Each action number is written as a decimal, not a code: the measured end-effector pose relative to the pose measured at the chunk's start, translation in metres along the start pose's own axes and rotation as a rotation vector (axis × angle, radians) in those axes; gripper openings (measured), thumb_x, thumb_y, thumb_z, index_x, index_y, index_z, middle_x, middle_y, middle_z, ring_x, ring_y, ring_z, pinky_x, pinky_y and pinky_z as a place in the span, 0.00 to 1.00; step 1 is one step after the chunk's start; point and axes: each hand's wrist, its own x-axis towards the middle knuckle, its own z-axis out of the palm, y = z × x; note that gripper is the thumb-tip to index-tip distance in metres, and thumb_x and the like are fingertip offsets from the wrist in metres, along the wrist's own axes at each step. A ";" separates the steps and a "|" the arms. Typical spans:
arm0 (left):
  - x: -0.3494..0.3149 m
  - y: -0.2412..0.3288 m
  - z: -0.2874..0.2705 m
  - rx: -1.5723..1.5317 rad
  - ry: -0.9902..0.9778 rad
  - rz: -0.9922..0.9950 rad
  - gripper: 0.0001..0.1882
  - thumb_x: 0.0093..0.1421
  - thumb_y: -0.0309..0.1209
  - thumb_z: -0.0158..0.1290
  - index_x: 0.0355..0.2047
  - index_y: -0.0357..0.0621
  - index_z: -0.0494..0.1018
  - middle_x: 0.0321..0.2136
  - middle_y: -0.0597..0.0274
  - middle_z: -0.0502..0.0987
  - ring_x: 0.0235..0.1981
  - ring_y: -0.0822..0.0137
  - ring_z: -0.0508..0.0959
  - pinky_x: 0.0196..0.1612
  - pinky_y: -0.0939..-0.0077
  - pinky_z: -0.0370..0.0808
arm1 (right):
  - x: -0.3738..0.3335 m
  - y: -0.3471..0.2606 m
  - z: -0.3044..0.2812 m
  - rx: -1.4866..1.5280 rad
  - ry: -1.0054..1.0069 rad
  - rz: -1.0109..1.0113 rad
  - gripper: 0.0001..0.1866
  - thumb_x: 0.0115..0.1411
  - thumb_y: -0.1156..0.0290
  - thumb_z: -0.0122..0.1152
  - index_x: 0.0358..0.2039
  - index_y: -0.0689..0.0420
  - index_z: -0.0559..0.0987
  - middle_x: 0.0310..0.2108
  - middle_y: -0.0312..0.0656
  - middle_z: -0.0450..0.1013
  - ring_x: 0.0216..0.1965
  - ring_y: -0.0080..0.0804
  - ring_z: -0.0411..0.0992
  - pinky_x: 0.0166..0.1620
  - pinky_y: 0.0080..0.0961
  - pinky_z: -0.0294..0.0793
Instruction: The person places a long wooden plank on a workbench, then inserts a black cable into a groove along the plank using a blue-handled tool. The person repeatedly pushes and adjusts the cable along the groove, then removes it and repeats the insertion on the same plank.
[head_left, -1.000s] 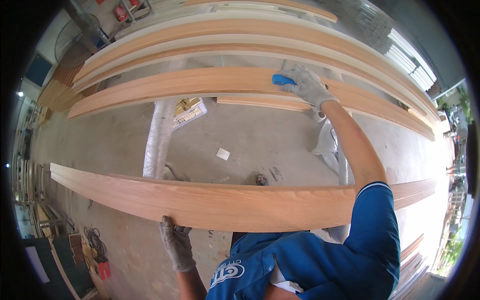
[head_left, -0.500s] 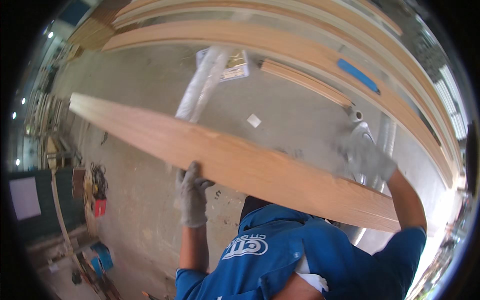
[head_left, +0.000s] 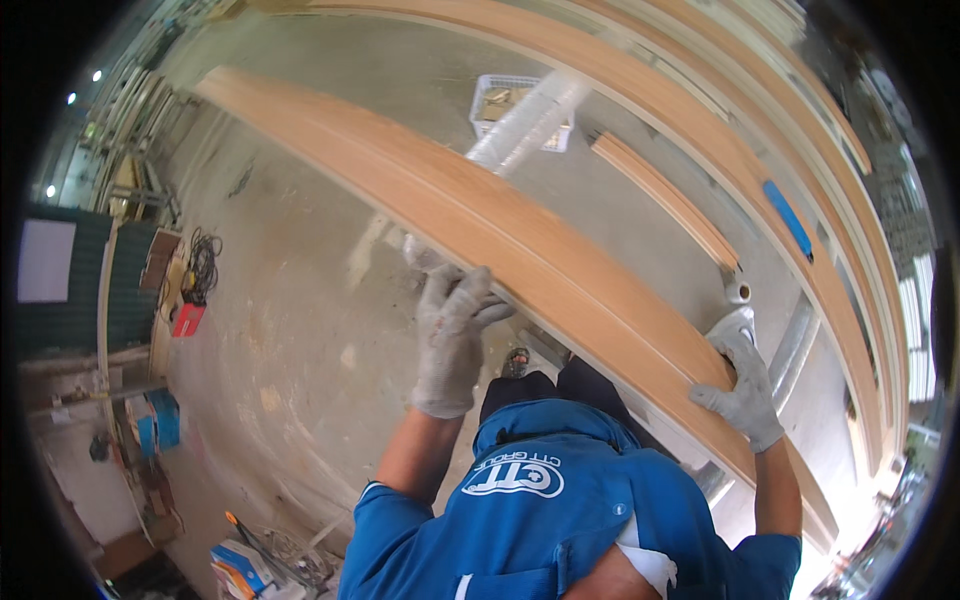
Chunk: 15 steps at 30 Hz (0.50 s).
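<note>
The right hand (head_left: 742, 385) has moved from mid-air onto the long wooden board (head_left: 450, 220), which now slants more steeply across the view and shows a lengthwise line on its face.

The board lies diagonally in front of the person's body, both hands grasping it: the left hand (head_left: 450, 335) at its near edge, the right nearer its right end, thumb on the face. Beyond it, a white basket (head_left: 487, 82) on the floor (head_left: 300, 300) holds yellowish pieces too small to identify, partly hidden by a plastic-wrapped bar (head_left: 530, 122). The blue tool (head_left: 788, 220), in the right hand a second ago, lies on one of the farther boards (head_left: 725, 155). Narrow wood strips (head_left: 665, 200) lie between. At left, a dark coiled cable (head_left: 203, 265) sits by a red box (head_left: 187, 320) on the grey, stained floor.
</note>
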 end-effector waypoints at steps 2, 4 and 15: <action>-0.002 -0.005 0.006 -0.158 -0.018 -0.040 0.28 0.67 0.37 0.59 0.61 0.35 0.64 0.53 0.51 0.74 0.51 0.59 0.80 0.55 0.61 0.77 | 0.000 0.002 -0.001 0.035 0.001 -0.020 0.36 0.42 0.54 0.81 0.48 0.60 0.78 0.44 0.46 0.73 0.48 0.47 0.72 0.54 0.40 0.71; -0.002 -0.010 0.008 -0.301 -0.047 -0.085 0.30 0.67 0.37 0.60 0.63 0.37 0.63 0.55 0.51 0.73 0.54 0.58 0.78 0.57 0.60 0.75 | -0.001 0.001 0.002 -0.008 0.021 -0.020 0.35 0.42 0.55 0.81 0.48 0.60 0.79 0.44 0.46 0.73 0.47 0.46 0.72 0.53 0.40 0.71; 0.004 -0.014 0.002 -0.347 0.022 -0.162 0.28 0.71 0.43 0.55 0.64 0.39 0.66 0.55 0.56 0.76 0.55 0.60 0.78 0.56 0.63 0.78 | -0.039 -0.035 0.020 -0.102 0.180 -0.078 0.37 0.40 0.59 0.83 0.50 0.59 0.77 0.45 0.47 0.71 0.47 0.46 0.71 0.52 0.41 0.72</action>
